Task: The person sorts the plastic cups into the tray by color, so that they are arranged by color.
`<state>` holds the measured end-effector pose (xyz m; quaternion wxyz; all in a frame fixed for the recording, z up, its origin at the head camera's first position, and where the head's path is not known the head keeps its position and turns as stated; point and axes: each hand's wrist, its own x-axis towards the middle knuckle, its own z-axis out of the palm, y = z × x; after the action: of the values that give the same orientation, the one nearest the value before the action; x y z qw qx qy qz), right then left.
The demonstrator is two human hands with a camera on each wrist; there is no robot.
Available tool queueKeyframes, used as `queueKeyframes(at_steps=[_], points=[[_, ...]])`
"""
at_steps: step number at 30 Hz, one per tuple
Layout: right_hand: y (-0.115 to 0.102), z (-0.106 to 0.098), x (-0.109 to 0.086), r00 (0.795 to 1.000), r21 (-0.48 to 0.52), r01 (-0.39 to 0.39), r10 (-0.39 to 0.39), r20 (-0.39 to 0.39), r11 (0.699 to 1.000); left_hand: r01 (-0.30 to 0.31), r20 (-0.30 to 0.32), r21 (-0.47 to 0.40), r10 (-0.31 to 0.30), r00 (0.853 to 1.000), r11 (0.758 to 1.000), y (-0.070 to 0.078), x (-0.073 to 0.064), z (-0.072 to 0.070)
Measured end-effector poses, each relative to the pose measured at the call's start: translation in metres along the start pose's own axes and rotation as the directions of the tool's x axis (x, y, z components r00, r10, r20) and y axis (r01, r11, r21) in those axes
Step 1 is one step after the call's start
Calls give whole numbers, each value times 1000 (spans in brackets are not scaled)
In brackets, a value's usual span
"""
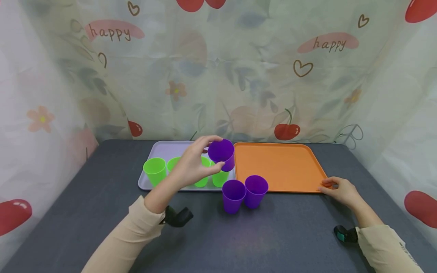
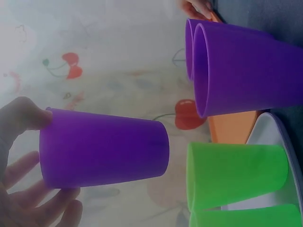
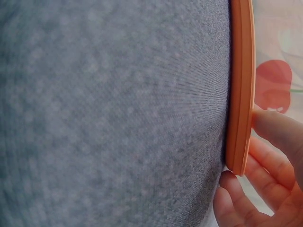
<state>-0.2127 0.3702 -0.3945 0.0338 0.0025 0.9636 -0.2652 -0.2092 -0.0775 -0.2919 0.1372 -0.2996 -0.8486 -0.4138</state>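
My left hand (image 1: 191,167) holds a purple cup (image 1: 222,152) up in the air by its rim, thumb on one side and fingers on the other. In the left wrist view the held purple cup (image 2: 106,150) is seen from its side. Below it, two more purple cups (image 1: 233,195) stand upright side by side on the table. At the near right corner of the orange tray (image 1: 276,167), my right hand (image 1: 343,192) grips the edge. The right wrist view has the thumb on the rim of the orange tray (image 3: 241,85) and other fingers around its corner.
A lavender tray (image 1: 164,149) lies left of the orange one, bearing a row of several green cups (image 1: 155,172), partly hidden behind my left hand. The dark grey table (image 1: 273,239) extends toward me. A patterned curtain (image 1: 218,68) encloses the back and sides.
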Motion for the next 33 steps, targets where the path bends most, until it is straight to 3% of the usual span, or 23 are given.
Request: queueKeyframes(at_steps=[15, 25, 33], points=[[1, 0, 0, 1000, -3, 6, -6, -5, 1000, 45, 160, 13, -47, 986, 999, -13, 34, 31], [3, 1, 0, 1000, -2, 5, -5, -4, 1000, -6, 269, 72, -13, 963, 997, -22, 48, 53], [2, 1, 1, 1000, 7, 6, -6, -2, 1000, -47, 331, 125, 3, 944, 991, -26, 51, 66]])
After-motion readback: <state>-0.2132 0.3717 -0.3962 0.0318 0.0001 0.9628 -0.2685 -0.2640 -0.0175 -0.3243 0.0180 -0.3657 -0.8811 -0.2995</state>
